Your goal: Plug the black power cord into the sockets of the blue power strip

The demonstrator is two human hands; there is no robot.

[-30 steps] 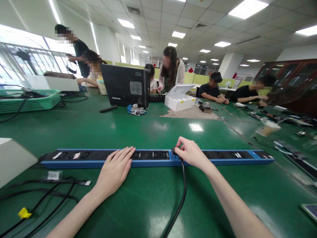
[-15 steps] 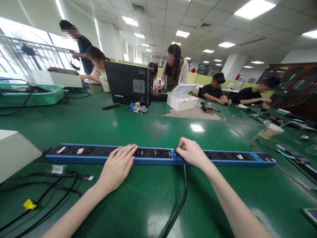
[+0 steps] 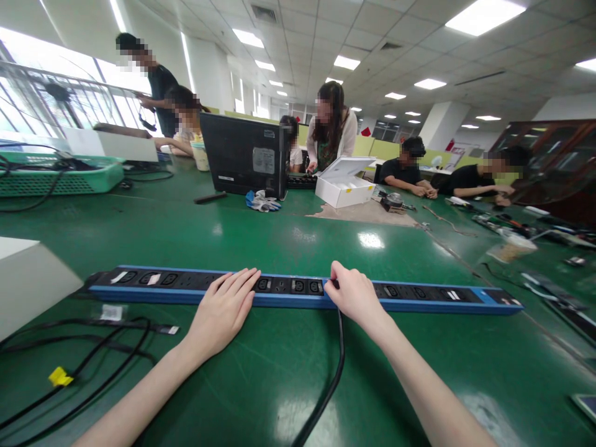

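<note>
A long blue and black power strip [image 3: 419,297] lies across the green table [image 3: 288,372] in front of me. My left hand [image 3: 222,313] rests flat on it left of centre, fingers stretched out and together. My right hand [image 3: 354,295] is closed over a black plug at the strip's middle, and the plug is hidden under the fingers. The plug's black cable [image 3: 328,385] runs from under that hand toward me and off the lower edge.
A white box [image 3: 28,279] stands at the left edge, with black cables [image 3: 93,347] and a yellow tag [image 3: 59,375] before it. Farther back are a black monitor [image 3: 242,155], a green basket [image 3: 60,177] and an open white box [image 3: 342,183]. Several people sit or stand around the far tables.
My right hand has lowered onto the strip, now covering the plug that showed between its fingertips before. The left hand has stayed in place.
</note>
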